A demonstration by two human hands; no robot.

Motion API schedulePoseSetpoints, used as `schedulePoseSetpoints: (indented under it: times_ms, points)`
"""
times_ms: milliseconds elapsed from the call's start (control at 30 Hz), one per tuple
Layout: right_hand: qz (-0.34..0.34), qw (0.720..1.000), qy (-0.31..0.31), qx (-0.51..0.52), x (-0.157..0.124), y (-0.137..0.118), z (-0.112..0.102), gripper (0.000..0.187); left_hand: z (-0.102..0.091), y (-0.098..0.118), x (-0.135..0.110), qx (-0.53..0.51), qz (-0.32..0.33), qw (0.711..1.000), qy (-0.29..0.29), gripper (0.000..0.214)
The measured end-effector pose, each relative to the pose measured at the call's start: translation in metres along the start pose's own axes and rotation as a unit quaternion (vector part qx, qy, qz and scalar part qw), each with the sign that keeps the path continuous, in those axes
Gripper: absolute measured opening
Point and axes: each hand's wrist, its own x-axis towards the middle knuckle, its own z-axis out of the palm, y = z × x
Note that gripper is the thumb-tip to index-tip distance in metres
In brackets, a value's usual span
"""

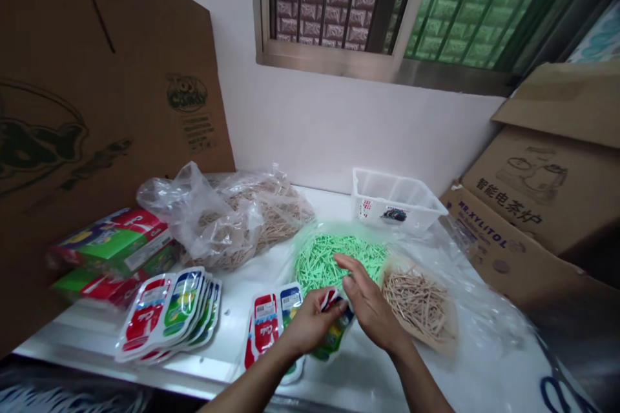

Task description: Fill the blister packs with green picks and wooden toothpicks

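My left hand (310, 322) grips a small printed plastic packet (334, 334) low in the middle of the white table. My right hand (368, 303) rests against the same packet's top edge, fingers stretched toward a pile of green sticks (329, 258) lying on clear plastic. A heap of tan sticks (419, 303) lies just to the right of my right hand. Under my left wrist lies a short stack of red and blue packets (266, 322).
A fanned stack of packets (169, 313) lies at the left. Behind it stand green-and-red boxes (113, 248) and a clear bag of tan sticks (237, 216). A clear plastic basket (394, 200) sits by the wall. Cardboard boxes (523, 206) crowd the right; a cardboard sheet (97, 90) leans left.
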Motion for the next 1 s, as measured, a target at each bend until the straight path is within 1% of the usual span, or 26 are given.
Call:
schedulePoseSetpoints:
  times_ms: [33,67,100,133,167,200,233,267,300,333,400,500,567,667,700,733,767,800,833,867,900,933,967,1000]
  points:
    - [-0.014,0.999,-0.043,0.004,0.001,0.000,-0.003,0.038,-0.001,0.004,0.000,0.009,0.009,1.000,0.001,0.041]
    - [-0.017,0.998,-0.064,0.015,0.002,0.003,-0.007,0.038,-0.003,0.009,0.000,0.018,0.009,1.000,0.006,0.040]
    - [-0.002,0.998,-0.059,0.031,0.003,0.009,-0.012,0.039,-0.006,0.013,0.000,0.027,0.004,0.999,0.020,0.039]
    - [0.026,0.998,-0.025,0.042,0.002,0.018,-0.016,0.041,-0.010,0.017,0.000,0.036,-0.010,0.999,0.036,0.039]
    - [0.061,0.997,0.023,0.033,0.000,0.029,-0.018,0.042,-0.015,0.021,0.000,0.043,-0.023,0.997,0.055,0.042]
    - [0.095,0.994,0.050,-0.012,-0.004,0.042,-0.019,0.041,-0.019,0.023,0.000,0.046,-0.031,0.996,0.069,0.044]
    - [0.116,0.988,0.037,-0.092,-0.008,0.055,-0.018,0.038,-0.024,0.023,0.000,0.044,-0.036,0.995,0.078,0.044]
    - [0.119,0.974,-0.008,-0.195,-0.013,0.067,-0.014,0.033,-0.028,0.023,0.000,0.041,-0.038,0.995,0.083,0.042]
    - [0.110,0.945,-0.071,-0.300,-0.018,0.078,-0.008,0.029,-0.031,0.022,0.000,0.037,-0.037,0.995,0.085,0.039]
    - [0.110,0.928,-0.099,-0.342,-0.023,0.088,-0.001,0.026,-0.033,0.020,0.000,0.035,-0.037,0.995,0.086,0.036]
    - [0.100,0.908,-0.141,-0.382,-0.030,0.103,0.015,0.023,-0.033,0.015,0.000,0.041,-0.034,0.995,0.087,0.034]
    - [0.068,0.897,-0.187,-0.394,-0.029,0.114,0.030,0.021,-0.029,0.009,0.000,0.041,-0.038,0.995,0.087,0.034]
    - [0.044,0.894,-0.212,-0.393,-0.025,0.116,0.029,0.020,-0.027,0.007,-0.001,0.034,-0.043,0.995,0.088,0.035]
    - [0.013,0.892,-0.234,-0.386,-0.017,0.112,0.016,0.022,-0.027,0.006,-0.003,0.016,-0.046,0.994,0.093,0.037]
    - [0.007,0.904,-0.218,-0.367,-0.015,0.107,0.012,0.024,-0.027,0.006,-0.003,0.008,-0.047,0.994,0.097,0.038]
    - [0.005,0.927,-0.182,-0.329,-0.014,0.100,0.007,0.025,-0.027,0.006,-0.004,0.002,-0.048,0.994,0.100,0.038]
    - [0.008,0.955,-0.121,-0.271,-0.012,0.091,0.003,0.026,-0.027,0.006,-0.004,-0.001,-0.049,0.994,0.102,0.039]
    - [0.017,0.980,-0.038,-0.193,-0.011,0.080,0.000,0.026,-0.026,0.006,-0.004,-0.002,-0.050,0.993,0.106,0.039]
    - [0.029,0.992,0.055,-0.109,-0.010,0.067,-0.003,0.026,-0.026,0.005,-0.004,-0.002,-0.050,0.993,0.109,0.039]
    - [0.039,0.988,0.145,-0.038,-0.010,0.054,-0.005,0.025,-0.025,0.005,-0.003,-0.001,-0.052,0.993,0.109,0.040]
    - [0.041,0.976,0.215,0.011,-0.009,0.040,-0.006,0.024,-0.023,0.004,-0.003,0.000,-0.053,0.993,0.108,0.040]
    - [0.033,0.964,0.261,0.040,-0.008,0.028,-0.007,0.023,-0.021,0.004,-0.002,0.002,-0.052,0.993,0.107,0.040]
    - [0.023,0.955,0.290,0.054,-0.008,0.018,-0.007,0.021,-0.020,0.003,-0.002,0.005,-0.050,0.993,0.103,0.041]
    - [0.013,0.952,0.301,0.060,-0.007,0.010,-0.007,0.019,-0.018,0.003,-0.002,0.009,-0.046,0.994,0.099,0.040]
